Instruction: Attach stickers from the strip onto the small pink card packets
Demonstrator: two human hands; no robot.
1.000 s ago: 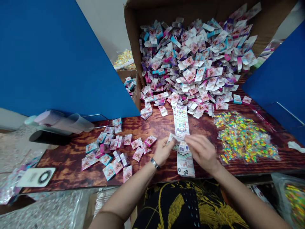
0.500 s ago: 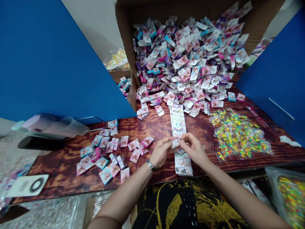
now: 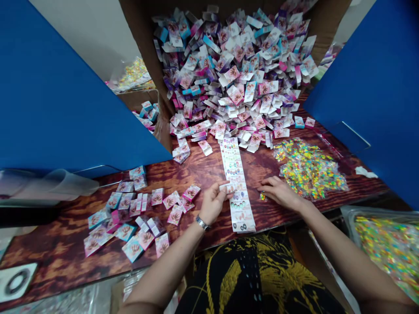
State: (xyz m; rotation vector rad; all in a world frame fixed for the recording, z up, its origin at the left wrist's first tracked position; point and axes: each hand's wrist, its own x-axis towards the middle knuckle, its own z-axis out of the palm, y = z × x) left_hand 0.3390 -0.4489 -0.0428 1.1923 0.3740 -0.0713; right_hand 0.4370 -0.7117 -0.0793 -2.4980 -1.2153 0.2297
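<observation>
My left hand (image 3: 212,204) is closed on a small white folded paper slip (image 3: 225,187), pinched between thumb and fingertips. Beneath it, long printed paper strips (image 3: 236,170) with rows of coloured pictures lie stacked on the table. To the right of the strips, my right hand (image 3: 278,192) is closed at the fingertips on a small packet of yellow bits (image 3: 262,196), low over the tabletop. A pile of clear packets with yellow, green and red bits (image 3: 309,174) lies just beyond that hand.
A large cardboard box (image 3: 140,39) spills open small cartons (image 3: 229,83) across the back. Closed small boxes (image 3: 134,240) are grouped at left. Blue panels (image 3: 59,109) flank the table. A tub of coloured packets (image 3: 386,244) stands at lower right; a white object with a dark ring (image 3: 16,281), lower left.
My hands have parted: the left keeps the folded slip, while the right has moved right to the small packet. The camera view has shifted, so the scene sits further left.
</observation>
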